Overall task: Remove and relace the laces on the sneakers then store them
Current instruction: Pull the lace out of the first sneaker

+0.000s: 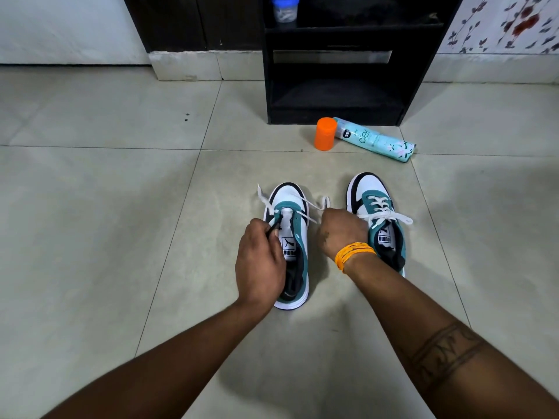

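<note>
The lacing of the left sneaker (289, 246) looked to be in hand: its white lace (305, 207) crossed only the eyelets nearest the toe, loose ends trailing on the tiled floor (121, 207). The left hand (260, 264) pinched the tongue (287, 234); the right hand (340, 232) was curled at the lace, though its fingers were hidden. Next the lace probably needed drawing through an eyelet. The right sneaker (378, 219), teal, white and black, stood just beside, laced and bowed.
</note>
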The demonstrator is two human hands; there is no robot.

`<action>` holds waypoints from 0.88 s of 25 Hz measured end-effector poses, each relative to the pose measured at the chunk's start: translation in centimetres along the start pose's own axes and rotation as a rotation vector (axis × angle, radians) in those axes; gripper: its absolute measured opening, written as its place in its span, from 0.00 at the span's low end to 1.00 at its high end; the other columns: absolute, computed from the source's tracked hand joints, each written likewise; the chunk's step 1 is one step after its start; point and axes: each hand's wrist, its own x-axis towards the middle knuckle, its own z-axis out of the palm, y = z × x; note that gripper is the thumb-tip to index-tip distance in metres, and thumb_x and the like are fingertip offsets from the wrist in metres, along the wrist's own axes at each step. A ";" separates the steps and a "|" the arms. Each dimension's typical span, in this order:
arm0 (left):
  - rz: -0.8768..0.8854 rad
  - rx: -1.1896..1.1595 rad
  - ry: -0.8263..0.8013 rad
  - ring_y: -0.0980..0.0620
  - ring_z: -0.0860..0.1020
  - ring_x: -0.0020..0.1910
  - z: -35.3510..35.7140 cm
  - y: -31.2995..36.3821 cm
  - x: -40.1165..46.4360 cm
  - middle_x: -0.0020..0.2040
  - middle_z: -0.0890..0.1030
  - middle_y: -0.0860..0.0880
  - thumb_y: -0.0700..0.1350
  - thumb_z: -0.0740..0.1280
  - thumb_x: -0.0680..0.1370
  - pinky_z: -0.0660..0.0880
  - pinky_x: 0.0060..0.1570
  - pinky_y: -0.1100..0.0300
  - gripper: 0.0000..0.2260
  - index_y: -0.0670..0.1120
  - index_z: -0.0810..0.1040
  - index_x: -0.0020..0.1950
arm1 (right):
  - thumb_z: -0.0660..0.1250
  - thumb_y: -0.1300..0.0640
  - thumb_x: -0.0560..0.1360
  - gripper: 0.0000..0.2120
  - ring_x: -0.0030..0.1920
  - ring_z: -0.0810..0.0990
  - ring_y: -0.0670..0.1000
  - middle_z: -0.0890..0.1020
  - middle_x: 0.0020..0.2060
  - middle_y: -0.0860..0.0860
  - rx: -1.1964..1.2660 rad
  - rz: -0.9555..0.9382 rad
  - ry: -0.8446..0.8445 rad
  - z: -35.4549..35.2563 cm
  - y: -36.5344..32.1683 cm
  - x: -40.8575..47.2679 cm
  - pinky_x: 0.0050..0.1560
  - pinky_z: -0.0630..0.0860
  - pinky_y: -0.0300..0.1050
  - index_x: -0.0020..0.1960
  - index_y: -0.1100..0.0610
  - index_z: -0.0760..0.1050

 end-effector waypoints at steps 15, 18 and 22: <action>0.004 0.020 -0.005 0.46 0.74 0.42 0.0 0.1 0.0 0.45 0.76 0.49 0.47 0.59 0.84 0.64 0.39 0.55 0.06 0.46 0.69 0.50 | 0.61 0.60 0.79 0.13 0.58 0.82 0.63 0.83 0.56 0.60 0.057 -0.004 0.025 0.0 -0.4 -0.6 0.53 0.78 0.53 0.62 0.59 0.76; 0.011 0.027 0.009 0.46 0.74 0.43 0.1 0.2 0.0 0.45 0.76 0.48 0.47 0.59 0.84 0.65 0.40 0.55 0.07 0.44 0.70 0.51 | 0.59 0.57 0.80 0.10 0.50 0.82 0.66 0.84 0.47 0.61 0.173 -0.110 0.178 0.1 -1.6 -0.2 0.41 0.71 0.52 0.59 0.59 0.72; 0.002 0.022 0.002 0.45 0.75 0.43 0.1 0.0 -0.1 0.46 0.76 0.48 0.46 0.60 0.84 0.67 0.40 0.54 0.06 0.45 0.70 0.51 | 0.59 0.61 0.81 0.12 0.55 0.83 0.64 0.84 0.53 0.60 0.037 -0.062 0.100 0.0 -0.9 -0.4 0.46 0.76 0.52 0.61 0.59 0.75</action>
